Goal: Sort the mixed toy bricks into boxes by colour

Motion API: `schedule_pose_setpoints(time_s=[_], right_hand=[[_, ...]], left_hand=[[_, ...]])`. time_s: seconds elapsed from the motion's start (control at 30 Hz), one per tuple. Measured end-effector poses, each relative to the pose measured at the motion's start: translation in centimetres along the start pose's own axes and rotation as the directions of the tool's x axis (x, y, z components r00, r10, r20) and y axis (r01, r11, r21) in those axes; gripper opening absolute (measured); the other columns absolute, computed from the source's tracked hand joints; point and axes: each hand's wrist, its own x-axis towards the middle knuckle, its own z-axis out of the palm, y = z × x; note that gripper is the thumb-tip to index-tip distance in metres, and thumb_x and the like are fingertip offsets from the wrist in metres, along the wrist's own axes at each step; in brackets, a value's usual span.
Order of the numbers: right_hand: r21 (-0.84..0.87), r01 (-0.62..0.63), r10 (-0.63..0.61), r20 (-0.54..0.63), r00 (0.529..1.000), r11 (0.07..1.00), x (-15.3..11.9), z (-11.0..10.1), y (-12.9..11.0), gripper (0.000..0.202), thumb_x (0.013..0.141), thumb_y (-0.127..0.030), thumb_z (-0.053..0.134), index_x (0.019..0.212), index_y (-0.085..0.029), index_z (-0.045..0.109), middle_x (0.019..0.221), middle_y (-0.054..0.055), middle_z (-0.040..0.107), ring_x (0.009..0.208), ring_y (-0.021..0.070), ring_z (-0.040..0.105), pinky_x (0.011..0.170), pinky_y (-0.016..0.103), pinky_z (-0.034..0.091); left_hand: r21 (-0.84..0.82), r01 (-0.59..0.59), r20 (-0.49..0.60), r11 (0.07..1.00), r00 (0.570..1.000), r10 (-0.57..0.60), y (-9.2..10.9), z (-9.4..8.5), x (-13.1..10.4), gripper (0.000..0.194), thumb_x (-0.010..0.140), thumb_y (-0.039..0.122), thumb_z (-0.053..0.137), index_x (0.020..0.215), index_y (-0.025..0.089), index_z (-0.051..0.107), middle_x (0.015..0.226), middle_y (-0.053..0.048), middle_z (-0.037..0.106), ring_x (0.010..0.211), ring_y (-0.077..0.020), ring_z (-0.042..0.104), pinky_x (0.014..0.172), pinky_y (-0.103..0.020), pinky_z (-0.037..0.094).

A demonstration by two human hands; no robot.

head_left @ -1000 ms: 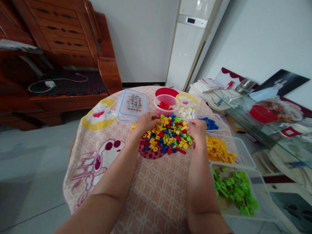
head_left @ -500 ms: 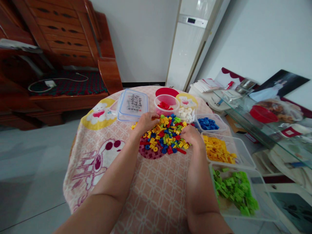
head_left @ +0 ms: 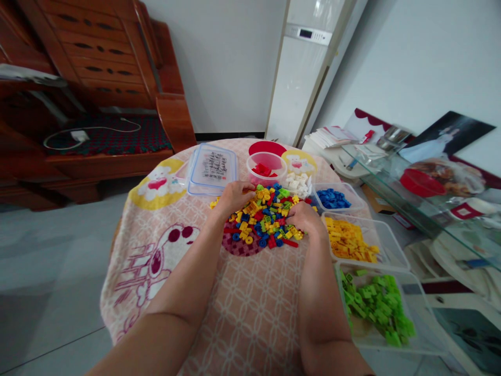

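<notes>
A pile of small mixed toy bricks (head_left: 263,216) in red, yellow, blue and green lies on the patterned tablecloth (head_left: 242,292). My left hand (head_left: 234,195) rests on the pile's far left edge with fingers curled into the pieces. My right hand (head_left: 305,216) lies on the pile's right side, fingers bent down among the bricks. What either hand grips is hidden by the fingers.
Clear tubs line the right side: green bricks (head_left: 376,305), yellow bricks (head_left: 350,243), blue bricks (head_left: 332,199), white bricks (head_left: 297,183). A round tub with red bricks (head_left: 266,168) and a flat lid (head_left: 212,168) stand behind the pile. A wooden bench (head_left: 90,94) is at the left.
My right hand has come back from near the blue tub and settled leftward onto the pile. My left hand has hardly moved.
</notes>
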Motion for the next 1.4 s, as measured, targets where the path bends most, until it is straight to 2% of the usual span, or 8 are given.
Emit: schedule_pose_setpoints(time_s=[0.17, 0.33, 0.5, 0.67, 0.87, 1.07, 1.23, 1.4], right_hand=[[0.282, 0.0, 0.049, -0.165, 0.985, 0.96, 0.8, 0.5, 0.9, 0.018, 0.079, -0.025, 0.075, 0.094, -0.018, 0.081, 0.07, 0.003, 0.075, 0.072, 0.0188, 0.073, 0.066, 0.024, 0.051], [0.673, 0.052, 0.255, -0.349, 0.902, 0.738, 2.0, 1.0, 1.7, 0.041, 0.078, -0.027, 0.067, 0.115, -0.013, 0.075, 0.075, 0.005, 0.077, 0.062, 0.0213, 0.072, 0.056, 0.027, 0.055], [0.832, 0.076, 0.515, -0.409, 0.753, 0.55, 2.6, 0.8, 2.1, 0.056, 0.086, -0.026, 0.057, 0.139, -0.006, 0.059, 0.091, 0.014, 0.079, 0.073, 0.0241, 0.077, 0.06, 0.029, 0.061], [0.855, 0.095, 0.651, -0.455, 0.608, 0.509, 2.6, 0.4, 3.0, 0.065, 0.093, -0.021, 0.043, 0.156, -0.005, 0.038, 0.118, 0.019, 0.075, 0.097, 0.0224, 0.079, 0.071, 0.027, 0.063], [0.805, 0.095, 0.495, -0.448, 0.745, 0.586, 2.4, 0.5, 2.3, 0.053, 0.093, -0.027, 0.048, 0.14, -0.007, 0.062, 0.094, 0.013, 0.08, 0.076, 0.0223, 0.077, 0.064, 0.027, 0.06], [0.664, 0.174, 0.095, -0.349, 0.932, 0.727, 2.3, 1.8, 0.4, 0.029, 0.084, -0.03, 0.06, 0.097, -0.014, 0.081, 0.058, 0.001, 0.067, 0.051, 0.0168, 0.064, 0.051, 0.023, 0.048], [0.497, 0.312, -0.203, -0.261, 0.944, 0.81, 2.4, 2.9, -1.0, 0.022, 0.086, -0.027, 0.063, 0.089, -0.019, 0.084, 0.054, -0.002, 0.064, 0.052, 0.0151, 0.061, 0.058, 0.024, 0.047], [0.278, 0.338, -0.282, -0.223, 0.933, 0.899, 2.1, 2.8, -2.0, 0.024, 0.088, -0.019, 0.064, 0.097, -0.025, 0.085, 0.083, 0.002, 0.08, 0.082, 0.0184, 0.073, 0.078, 0.026, 0.051]], left_hand=[[-0.002, -0.008, -0.005, 1.0, 1.0, 0.008, -0.1, 0.0, 0.0, 0.034, 0.083, 0.032, 0.062, 0.107, 0.02, 0.083, 0.108, -0.005, 0.082, 0.099, -0.0253, 0.075, 0.092, -0.031, 0.056], [0.002, -0.011, 0.002, 1.0, 1.0, 0.011, 0.0, 0.0, 0.0, 0.033, 0.083, 0.03, 0.062, 0.106, 0.021, 0.083, 0.108, -0.004, 0.082, 0.101, -0.0248, 0.075, 0.092, -0.03, 0.056], [0.007, -0.016, 0.001, 1.0, 1.0, 0.016, 0.0, 0.0, 0.0, 0.035, 0.083, 0.031, 0.061, 0.108, 0.02, 0.083, 0.111, -0.004, 0.082, 0.101, -0.0256, 0.074, 0.094, -0.031, 0.056], [-0.001, -0.015, -0.004, 1.0, 1.0, 0.015, 0.0, 0.1, 0.0, 0.036, 0.083, 0.031, 0.061, 0.108, 0.019, 0.083, 0.107, -0.005, 0.082, 0.1, -0.0256, 0.074, 0.094, -0.032, 0.056], [-0.004, -0.01, 0.002, 1.0, 1.0, 0.01, -0.1, 0.1, 0.1, 0.035, 0.083, 0.032, 0.061, 0.108, 0.02, 0.083, 0.109, -0.005, 0.082, 0.1, -0.025, 0.074, 0.093, -0.031, 0.057], [-0.002, -0.016, -0.002, 1.0, 1.0, 0.016, -0.1, 0.1, 0.1, 0.036, 0.083, 0.031, 0.061, 0.108, 0.019, 0.083, 0.106, -0.005, 0.082, 0.099, -0.0253, 0.075, 0.093, -0.031, 0.057], [0.004, -0.021, -0.008, 1.0, 1.0, 0.021, 0.1, 0.0, -0.1, 0.035, 0.083, 0.031, 0.062, 0.108, 0.019, 0.083, 0.11, -0.005, 0.082, 0.1, -0.0261, 0.075, 0.094, -0.031, 0.056], [0.023, -0.016, 0.004, 1.0, 1.0, 0.016, 0.4, -0.3, -0.2, 0.036, 0.084, 0.031, 0.061, 0.11, 0.019, 0.083, 0.109, -0.005, 0.082, 0.101, -0.026, 0.075, 0.093, -0.031, 0.056]])
